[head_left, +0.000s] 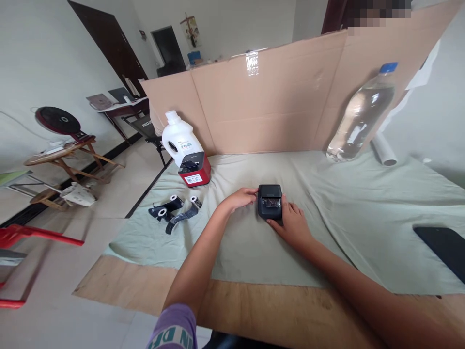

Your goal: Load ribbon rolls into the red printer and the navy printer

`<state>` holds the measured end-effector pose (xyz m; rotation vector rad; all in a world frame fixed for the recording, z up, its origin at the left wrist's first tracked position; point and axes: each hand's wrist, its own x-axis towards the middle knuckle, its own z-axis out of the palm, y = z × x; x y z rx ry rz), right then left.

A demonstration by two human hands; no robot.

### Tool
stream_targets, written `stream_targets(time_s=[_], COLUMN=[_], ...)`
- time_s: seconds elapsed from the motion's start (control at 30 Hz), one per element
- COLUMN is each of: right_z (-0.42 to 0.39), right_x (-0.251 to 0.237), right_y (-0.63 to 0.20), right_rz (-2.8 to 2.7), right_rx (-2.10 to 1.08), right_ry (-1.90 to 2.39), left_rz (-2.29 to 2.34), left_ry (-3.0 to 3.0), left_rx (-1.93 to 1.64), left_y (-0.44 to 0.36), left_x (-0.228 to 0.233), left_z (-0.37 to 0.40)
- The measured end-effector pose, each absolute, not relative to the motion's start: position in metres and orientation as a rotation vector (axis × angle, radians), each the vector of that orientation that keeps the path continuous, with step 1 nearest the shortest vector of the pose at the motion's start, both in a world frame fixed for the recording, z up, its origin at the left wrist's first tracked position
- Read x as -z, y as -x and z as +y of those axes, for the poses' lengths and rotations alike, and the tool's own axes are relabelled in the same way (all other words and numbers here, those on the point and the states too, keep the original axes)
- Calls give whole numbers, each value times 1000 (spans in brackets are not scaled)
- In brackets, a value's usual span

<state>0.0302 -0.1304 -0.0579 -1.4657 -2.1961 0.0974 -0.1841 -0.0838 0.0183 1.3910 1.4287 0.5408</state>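
Near the middle of the cloth-covered surface (pixel 327 203), a small black printer (pixel 270 201) is flanked by 2 hands: left hand (pixel 240 198) fingers touching its left side, right hand (pixel 292 224) fingers wrapped at its right (both equally near).

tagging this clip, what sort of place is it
Probably a room in a home used as a makeshift workbench: a cloth-covered table with a cardboard screen, and a fan on a wooden side table.
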Motion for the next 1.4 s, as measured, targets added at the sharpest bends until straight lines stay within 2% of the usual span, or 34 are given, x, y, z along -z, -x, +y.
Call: stream_targets(time_s=[0.57,0.73,0.87,1.2,1.4], right_z=[-126,-126,-126,-124,-105], right_x=[65,65,66,67,44], right_y=[-34,-34,-35,-37,-53], right_rz=[-2186,-2192,-2188,-2210,-2079], right_rx=[-61,-45,-29,-2,-257], right_ry=[1427,1413,1408,1395,1285], left_rz=[1314,1287,1291,1633,1697], left_ry=[-1123,-1087,-1206,-1615,-1756], left_rx=[-730,-899,-1007,-899,-890], left_y=[184,176,168,150,146], left_x=[-11,0,17,33,36], left_z=[-78,-75,-69,-74,-87])
